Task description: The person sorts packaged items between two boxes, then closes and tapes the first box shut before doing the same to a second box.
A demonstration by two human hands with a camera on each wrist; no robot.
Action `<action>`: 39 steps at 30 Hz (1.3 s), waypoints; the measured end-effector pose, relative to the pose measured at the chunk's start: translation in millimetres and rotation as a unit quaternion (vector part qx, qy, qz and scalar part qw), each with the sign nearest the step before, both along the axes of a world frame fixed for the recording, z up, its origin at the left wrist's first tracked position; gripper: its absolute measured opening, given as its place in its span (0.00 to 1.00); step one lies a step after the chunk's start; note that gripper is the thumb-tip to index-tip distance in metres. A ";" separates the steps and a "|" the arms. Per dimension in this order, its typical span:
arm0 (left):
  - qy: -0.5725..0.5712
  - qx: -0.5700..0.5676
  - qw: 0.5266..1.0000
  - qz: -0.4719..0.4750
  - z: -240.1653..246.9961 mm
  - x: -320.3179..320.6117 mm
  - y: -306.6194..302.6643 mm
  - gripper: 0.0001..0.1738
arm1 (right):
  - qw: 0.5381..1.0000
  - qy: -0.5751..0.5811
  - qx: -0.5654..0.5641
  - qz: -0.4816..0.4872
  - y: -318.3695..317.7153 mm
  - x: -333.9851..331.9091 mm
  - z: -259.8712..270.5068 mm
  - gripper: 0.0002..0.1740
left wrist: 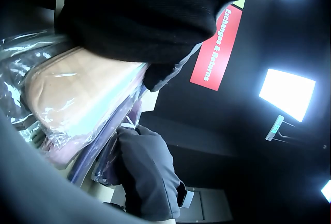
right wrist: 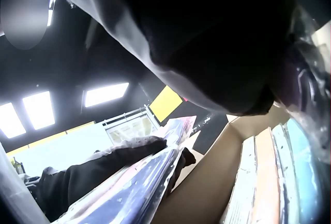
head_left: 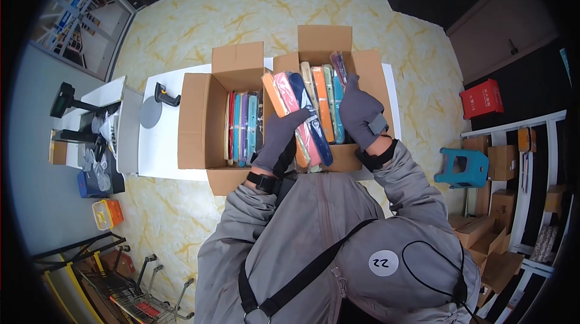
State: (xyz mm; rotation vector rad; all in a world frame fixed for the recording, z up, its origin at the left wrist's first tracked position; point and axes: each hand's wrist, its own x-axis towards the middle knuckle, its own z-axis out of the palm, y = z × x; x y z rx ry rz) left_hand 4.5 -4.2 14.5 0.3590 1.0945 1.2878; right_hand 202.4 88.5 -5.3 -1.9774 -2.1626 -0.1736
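My gloved left hand (head_left: pixel 279 133) grips several flat, rounded packs in clear plastic, among them an orange pack (head_left: pixel 277 97), a pink pack (head_left: pixel 285 87) and a navy pack (head_left: pixel 324 150). They tilt over the left part of the right cardboard box (head_left: pixel 324 38). Over that box's right side, my gloved right hand (head_left: pixel 361 112) pinches a dark purple plastic-wrapped pack (head_left: pixel 338 65) sticking up above the others. Several packs, including another orange one (head_left: pixel 324 106), stand on edge inside. In the left wrist view, the right hand (left wrist: pixel 147 169) appears beside the held peach-coloured pack (left wrist: pixel 67 89).
Left of it, a second open box (head_left: pixel 194 119) holds a row of coloured packs (head_left: pixel 243 127). Both stand on a white table (head_left: pixel 160 149) with a barcode scanner (head_left: pixel 166 95) at its left. A blue stool (head_left: pixel 462 168) and shelving (head_left: pixel 516 215) are at the right, carts (head_left: pixel 142 294) at lower left.
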 end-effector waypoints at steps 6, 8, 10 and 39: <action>0.008 0.003 1.000 0.003 -0.1 1.2 1.0 0.21 | 0.945 -0.246 0.104 0.190 10.1 25.2 -3.7 0.28; 0.008 0.002 1.000 0.003 -0.5 1.4 1.2 0.22 | 0.952 -0.214 0.082 0.201 15.2 26.1 -6.8 0.24; 0.009 0.001 1.000 0.005 -0.9 1.1 1.0 0.22 | 0.962 -0.149 0.042 0.225 19.0 24.5 -5.7 0.19; 0.029 -0.014 0.999 -0.017 -2.0 -2.8 2.2 0.22 | 0.926 -0.127 -0.133 0.331 14.6 20.7 -50.9 0.15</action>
